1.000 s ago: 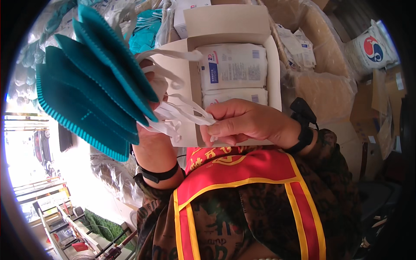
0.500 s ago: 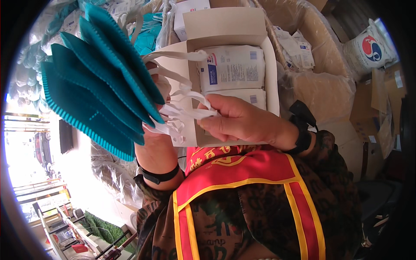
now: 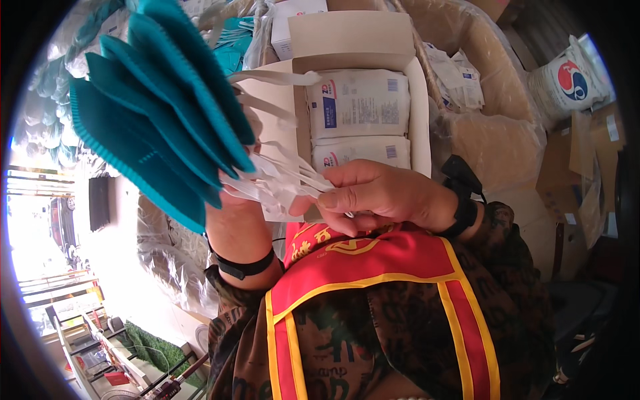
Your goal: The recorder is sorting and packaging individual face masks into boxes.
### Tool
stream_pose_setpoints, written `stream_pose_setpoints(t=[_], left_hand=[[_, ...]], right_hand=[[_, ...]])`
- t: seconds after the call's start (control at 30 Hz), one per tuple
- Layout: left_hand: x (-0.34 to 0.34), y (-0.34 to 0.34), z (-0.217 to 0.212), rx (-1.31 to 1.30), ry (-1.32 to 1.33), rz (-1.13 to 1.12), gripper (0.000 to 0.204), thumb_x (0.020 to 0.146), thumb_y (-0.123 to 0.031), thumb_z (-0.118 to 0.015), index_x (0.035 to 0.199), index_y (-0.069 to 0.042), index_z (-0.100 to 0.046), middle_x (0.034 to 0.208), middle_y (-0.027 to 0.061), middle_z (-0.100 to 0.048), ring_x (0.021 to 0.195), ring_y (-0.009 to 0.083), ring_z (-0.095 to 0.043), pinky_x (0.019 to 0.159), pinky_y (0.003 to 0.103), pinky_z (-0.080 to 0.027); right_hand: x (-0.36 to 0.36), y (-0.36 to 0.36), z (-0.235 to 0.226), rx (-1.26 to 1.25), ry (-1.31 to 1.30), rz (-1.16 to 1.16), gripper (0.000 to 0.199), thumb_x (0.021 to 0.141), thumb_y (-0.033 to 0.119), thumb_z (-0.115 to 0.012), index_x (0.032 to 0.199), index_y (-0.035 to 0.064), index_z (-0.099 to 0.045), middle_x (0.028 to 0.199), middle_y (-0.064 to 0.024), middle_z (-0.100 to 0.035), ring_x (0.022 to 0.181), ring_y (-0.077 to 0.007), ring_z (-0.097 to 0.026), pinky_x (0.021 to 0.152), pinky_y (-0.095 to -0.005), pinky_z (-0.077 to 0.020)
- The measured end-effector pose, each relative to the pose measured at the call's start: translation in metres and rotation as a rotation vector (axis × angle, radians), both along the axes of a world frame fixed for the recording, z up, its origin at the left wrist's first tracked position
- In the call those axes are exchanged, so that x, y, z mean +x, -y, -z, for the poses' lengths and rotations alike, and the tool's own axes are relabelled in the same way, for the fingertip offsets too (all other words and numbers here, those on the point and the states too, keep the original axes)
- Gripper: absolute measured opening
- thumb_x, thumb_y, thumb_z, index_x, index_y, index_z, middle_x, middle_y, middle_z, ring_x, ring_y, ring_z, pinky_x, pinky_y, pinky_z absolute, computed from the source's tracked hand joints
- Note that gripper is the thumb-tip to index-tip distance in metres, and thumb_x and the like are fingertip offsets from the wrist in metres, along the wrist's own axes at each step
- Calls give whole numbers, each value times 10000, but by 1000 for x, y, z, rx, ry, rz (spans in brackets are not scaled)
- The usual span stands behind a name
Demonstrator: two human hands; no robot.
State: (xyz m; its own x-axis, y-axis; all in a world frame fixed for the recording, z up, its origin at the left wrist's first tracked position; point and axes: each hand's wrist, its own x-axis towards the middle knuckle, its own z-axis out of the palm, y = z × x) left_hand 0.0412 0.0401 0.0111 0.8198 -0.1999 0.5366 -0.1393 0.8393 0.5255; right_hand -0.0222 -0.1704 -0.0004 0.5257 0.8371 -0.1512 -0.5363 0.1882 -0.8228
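Straps [image 3: 279,185] of white colour are clamped between the thumb and the forefinger of the right hand [image 3: 387,198]; its other fingers are curled below, not spread wide. The back of this hand is turned up, and it points to the left. Its forearm comes from the right side with the elbow bent, and a black wristband [image 3: 465,219] goes around the wrist.

The left hand [image 3: 235,198] is clamped on the teal masks [image 3: 160,113] at the side where the straps are fixed. It is mostly hidden behind them, so I cannot tell how each finger is placed. The left forearm rises almost straight up, with the inner side of the wrist visible, and it wears a black band [image 3: 247,268] too.

The masks are several, folded flat and held in the air like a fan, at the upper left, near the left edge of the open white box [image 3: 353,37]. The straps run from them across to the right hand, which is above the near edge of this box; whether it touches the edge, I cannot tell. Inside the box two white packets [image 3: 363,107] lie one before the other. Nearer to the body is the red apron [image 3: 373,260] with yellow edging.
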Motion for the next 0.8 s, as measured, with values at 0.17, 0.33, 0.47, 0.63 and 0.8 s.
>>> stream_pose_setpoints(t=[0.17,0.33,0.47,0.63,0.8], left_hand=[[1,-20,-13,-25,-85,-52,607,933,-293,-572,1400,47,-385,973,157,-590,548,101,-527,459,189,-415],[13,-54,6,209,212,3,611,929,-290,-578,1414,19,-374,1287,194,-541,827,171,-612,523,217,-494],[-28,-34,-5,659,302,-327,594,918,-278,-593,1393,17,-392,1262,186,-552,833,176,-618,548,225,-496],[-56,-21,-4,972,453,-521,573,903,-262,-612,1366,13,-414,1231,176,-565,839,183,-625,578,236,-499],[-64,-14,-3,1076,532,-585,553,889,-247,-631,1339,10,-436,1200,166,-578,846,191,-632,609,246,-501]], right_hand=[[-2,8,-1,-93,42,23,309,1025,267,-468,1089,5,-619,660,32,-506,510,-29,-377,485,-180,-302],[-4,12,0,-112,26,64,315,1022,312,-469,928,37,-591,631,52,-447,507,-21,-349,469,-176,-276],[-2,16,-4,-106,-19,58,336,1019,332,-469,870,50,-576,627,51,-427,516,-17,-340,464,-179,-262],[4,17,-12,-172,78,-7,326,1017,315,-486,910,33,-609,650,41,-460,548,-25,-378,486,-186,-296],[9,20,-4,-221,216,-21,328,1020,312,-489,1049,19,-637,661,34,-492,566,-30,-415,509,-192,-330]])
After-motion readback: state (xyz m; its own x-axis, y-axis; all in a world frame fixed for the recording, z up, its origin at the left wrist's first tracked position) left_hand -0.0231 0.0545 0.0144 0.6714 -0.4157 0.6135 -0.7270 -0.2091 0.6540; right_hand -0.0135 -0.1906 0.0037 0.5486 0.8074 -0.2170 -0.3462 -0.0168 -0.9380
